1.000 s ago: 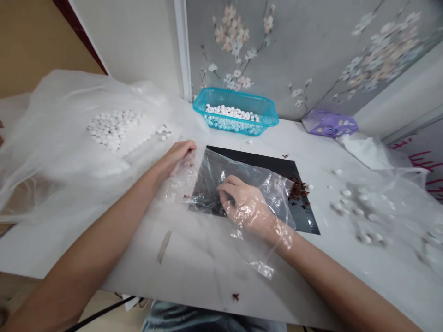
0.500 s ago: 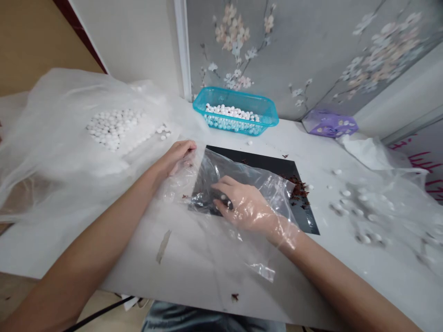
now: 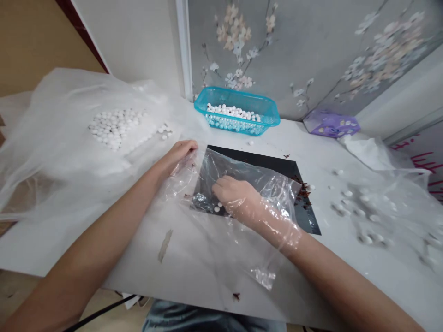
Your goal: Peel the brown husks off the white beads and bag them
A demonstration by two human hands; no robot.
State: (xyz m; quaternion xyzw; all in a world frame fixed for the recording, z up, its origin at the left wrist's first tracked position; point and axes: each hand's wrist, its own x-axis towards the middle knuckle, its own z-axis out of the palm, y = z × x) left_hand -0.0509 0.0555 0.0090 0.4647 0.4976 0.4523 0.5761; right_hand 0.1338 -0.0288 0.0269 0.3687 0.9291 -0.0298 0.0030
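My left hand [image 3: 182, 154] is closed on the edge of a clear plastic bag [image 3: 258, 258]. Inside that bag is my right hand [image 3: 235, 196], its fingers curled together; whatever they may hold is hidden. Two small white balls [image 3: 217, 209] lie just below its fingertips, seen through the film. Under the bag is a black sheet [image 3: 266, 162], partly covered by it. Small reddish-brown pieces [image 3: 304, 193] are heaped at the sheet's right end, a few more scattered around it.
Behind the sheet stands a blue plastic basket [image 3: 237, 117] of white balls. At left, a large translucent bag [image 3: 69, 92] has many white balls. More balls lie by another clear bag [image 3: 398, 198] at right. A purple packet [image 3: 335, 125] rests against the wall.
My right hand's fingers have drawn together and turned downward within the bag. The white balls that showed between them now lie beneath. My left hand keeps its hold.
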